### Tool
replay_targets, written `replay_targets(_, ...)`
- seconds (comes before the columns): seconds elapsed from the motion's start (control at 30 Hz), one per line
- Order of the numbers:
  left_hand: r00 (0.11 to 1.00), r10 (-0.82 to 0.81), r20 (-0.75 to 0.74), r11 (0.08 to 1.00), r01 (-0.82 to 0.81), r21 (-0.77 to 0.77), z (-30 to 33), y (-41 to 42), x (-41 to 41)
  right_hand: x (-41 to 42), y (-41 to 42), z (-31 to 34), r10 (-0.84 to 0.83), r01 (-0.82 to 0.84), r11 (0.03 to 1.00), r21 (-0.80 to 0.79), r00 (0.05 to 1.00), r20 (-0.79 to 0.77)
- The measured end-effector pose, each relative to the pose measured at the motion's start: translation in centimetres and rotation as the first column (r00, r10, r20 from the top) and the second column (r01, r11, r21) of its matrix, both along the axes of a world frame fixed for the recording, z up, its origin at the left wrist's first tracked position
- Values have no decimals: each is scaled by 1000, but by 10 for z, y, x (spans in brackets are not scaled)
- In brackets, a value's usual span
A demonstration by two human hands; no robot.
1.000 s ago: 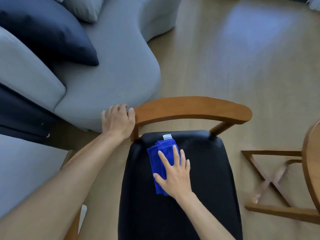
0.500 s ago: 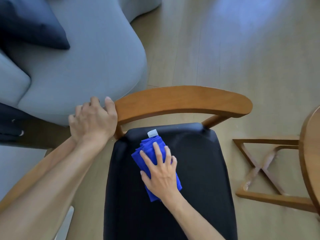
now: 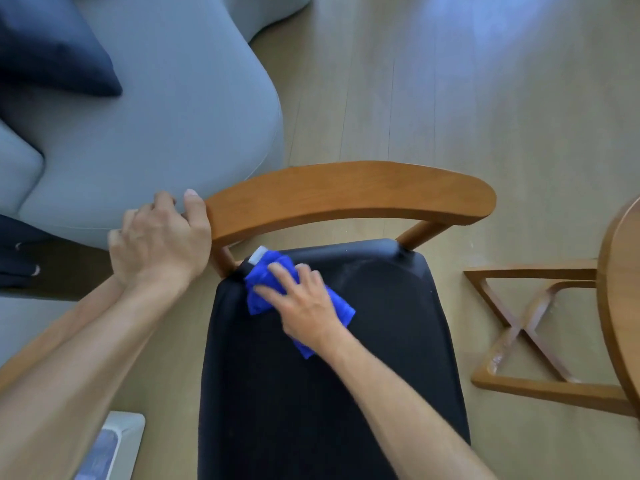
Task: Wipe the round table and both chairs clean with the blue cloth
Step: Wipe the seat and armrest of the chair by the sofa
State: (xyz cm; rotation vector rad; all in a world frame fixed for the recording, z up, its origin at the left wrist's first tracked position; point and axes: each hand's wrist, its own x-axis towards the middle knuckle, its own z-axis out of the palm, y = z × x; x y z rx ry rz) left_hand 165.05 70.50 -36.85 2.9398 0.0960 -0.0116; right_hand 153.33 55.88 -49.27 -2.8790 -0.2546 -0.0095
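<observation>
A wooden chair with a curved backrest [image 3: 349, 199] and a black seat [image 3: 332, 382] stands below me. My right hand [image 3: 304, 303] lies flat on the folded blue cloth [image 3: 341, 304], pressing it onto the seat's far left corner, close to the backrest post. A white tag sticks out of the cloth's far end. My left hand [image 3: 159, 237] grips the left end of the backrest. At the right edge, only the rim of the round wooden table [image 3: 620, 289] shows, with its crossed wooden base [image 3: 519, 327] on the floor.
A grey sofa [image 3: 156, 126] with a dark blue cushion [image 3: 52, 50] sits close behind the chair on the left. A white object [image 3: 114, 445] lies on the floor at lower left. Light wood flooring stretches beyond the chair.
My right hand has slid the cloth up and left toward the seat's back corner, bunching it. The view has shifted closer to the chair; my left hand stays on the backrest end.
</observation>
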Motion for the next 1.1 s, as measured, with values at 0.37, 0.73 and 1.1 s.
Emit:
replay_targets(0.37,999,1,-48,998,-4,-57,4,-6,0,-58,-151,9,-860,871,484,87,491,-140)
replay_targets(0.73,999,-4,-44,999,2,-51,2,0,0,-17,50,3,47,-46,999,6,995,-89)
replay_targets(1.1,1000,-4,-16,997,3,-73,6,-8,-2,-77,-148,12,-931,948,304,98,317,-179)
